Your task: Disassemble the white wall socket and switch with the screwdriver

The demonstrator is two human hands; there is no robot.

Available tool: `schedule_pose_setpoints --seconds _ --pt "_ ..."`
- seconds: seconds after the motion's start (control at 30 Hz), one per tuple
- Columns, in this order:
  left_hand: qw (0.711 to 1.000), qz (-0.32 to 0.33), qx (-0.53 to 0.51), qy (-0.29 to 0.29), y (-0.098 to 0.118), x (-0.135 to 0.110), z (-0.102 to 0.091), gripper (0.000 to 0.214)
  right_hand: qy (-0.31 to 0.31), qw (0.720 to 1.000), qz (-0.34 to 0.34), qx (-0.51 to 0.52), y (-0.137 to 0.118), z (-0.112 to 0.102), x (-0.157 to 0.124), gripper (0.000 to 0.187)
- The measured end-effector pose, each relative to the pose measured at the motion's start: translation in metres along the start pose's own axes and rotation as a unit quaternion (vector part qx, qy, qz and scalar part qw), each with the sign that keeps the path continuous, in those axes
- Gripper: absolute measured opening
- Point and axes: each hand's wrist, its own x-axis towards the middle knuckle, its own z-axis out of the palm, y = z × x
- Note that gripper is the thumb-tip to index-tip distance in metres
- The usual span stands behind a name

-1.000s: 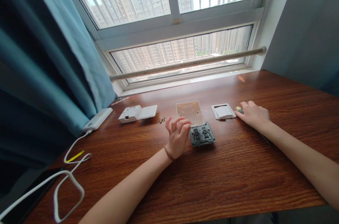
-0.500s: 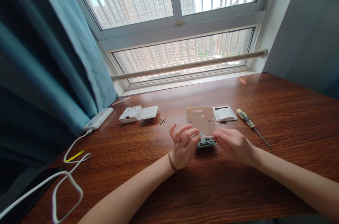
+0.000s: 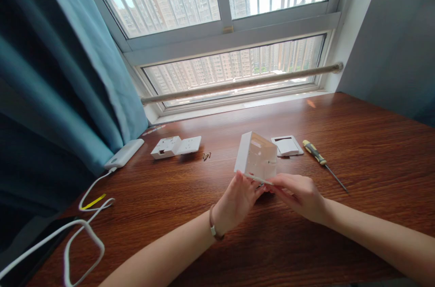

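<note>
A white plastic wall-switch mounting box [image 3: 260, 155] is tilted on its edge in front of me, its hollow inside partly showing. My left hand [image 3: 238, 198] holds its lower left edge, with the thumb at the corner and the fingers reaching under it. My right hand [image 3: 297, 194] pinches the lower right edge between thumb and fingers. Behind the fingertips, a small dark bit of the grey switch module [image 3: 261, 184] shows; most of it is hidden. A white switch panel [image 3: 287, 146] with a rocker lies just beyond my right hand.
A screwdriver [image 3: 319, 155] lies to the right. Several brass-coloured screws [image 3: 206, 156] lie left of the box. Further left are an opened white socket box [image 3: 165, 147] with its faceplate [image 3: 189, 145], a white power bank [image 3: 124, 154] and its cable [image 3: 98, 208].
The mounting box has turned so that its white side wall now faces left. My left hand has rolled over, from fingers raised above the edge to gripping from below.
</note>
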Motion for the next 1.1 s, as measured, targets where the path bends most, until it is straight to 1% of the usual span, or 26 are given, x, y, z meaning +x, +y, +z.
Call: schedule_pose_setpoints --seconds 0.07,0.13,0.17,0.2,0.23,0.27,0.3,0.33,0.4,0.43,0.5,0.53,0.57,0.6,0.63,0.67,0.77,0.9,1.1 --pt "0.999 0.016 0.031 0.005 0.005 -0.003 0.003 0.047 -0.01 1.0 -0.019 -0.005 0.001 0.0 0.0 0.024" --pt "0.994 0.046 0.099 0.023 0.015 -0.004 0.005 0.045 -0.014 0.999 -0.037 -0.024 0.003 -0.001 0.001 0.035" --pt "0.986 0.069 0.148 0.038 0.022 -0.003 0.005 0.044 -0.013 0.998 -0.041 -0.036 0.004 -0.002 0.002 0.04" --pt "0.972 0.098 0.207 0.054 0.03 -0.002 0.004 0.044 -0.009 0.998 -0.04 -0.046 0.005 -0.003 0.003 0.044" --pt "0.95 0.134 0.271 0.082 0.04 0.0 0.0 0.043 -0.004 0.998 -0.037 -0.054 0.006 -0.005 0.004 0.046" --pt "0.919 0.171 0.335 0.118 0.05 0.001 -0.006 0.044 0.001 0.998 -0.035 -0.06 0.007 -0.006 0.004 0.047" --pt "0.881 0.207 0.394 0.163 0.061 0.001 -0.015 0.05 0.005 0.997 -0.039 -0.065 0.007 -0.008 0.005 0.046" --pt "0.836 0.24 0.441 0.221 0.072 0.0 -0.027 0.059 0.006 0.996 -0.046 -0.07 0.008 -0.01 0.005 0.044" --pt "0.733 0.291 0.519 0.33 0.092 -0.009 -0.059 0.075 0.0 0.994 -0.064 -0.084 0.008 -0.012 0.005 0.041" --pt "0.673 0.301 0.556 0.382 0.1 -0.016 -0.078 0.079 -0.004 0.993 -0.071 -0.09 0.009 -0.013 0.004 0.039" --pt "0.553 0.291 0.614 0.482 0.115 -0.035 -0.117 0.084 -0.013 0.992 -0.076 -0.098 0.01 -0.013 0.002 0.037" --pt "0.507 0.272 0.634 0.517 0.121 -0.045 -0.136 0.087 -0.017 0.992 -0.076 -0.1 0.01 -0.013 0.001 0.036" --pt "0.474 0.251 0.649 0.54 0.127 -0.055 -0.154 0.088 -0.02 0.992 -0.077 -0.102 0.011 -0.012 0.0 0.034" --pt "0.447 0.23 0.656 0.563 0.131 -0.065 -0.169 0.089 -0.024 0.991 -0.078 -0.103 0.012 -0.012 -0.001 0.033" --pt "0.434 0.208 0.658 0.579 0.135 -0.072 -0.182 0.09 -0.026 0.991 -0.08 -0.103 0.012 -0.011 -0.002 0.031" --pt "0.431 0.182 0.65 0.599 0.138 -0.078 -0.193 0.09 -0.029 0.991 -0.081 -0.103 0.013 -0.011 -0.002 0.031" --pt "0.434 0.151 0.63 0.626 0.143 -0.086 -0.213 0.087 -0.028 0.991 -0.077 -0.102 0.015 -0.011 -0.002 0.029" --pt "0.443 0.111 0.63 0.628 0.145 -0.086 -0.225 0.086 -0.024 0.992 -0.071 -0.104 0.017 -0.014 -0.002 0.027" --pt "0.426 0.078 0.639 0.636 0.147 -0.087 -0.232 0.092 -0.015 0.991 -0.077 -0.111 0.017 -0.015 0.0 0.025"
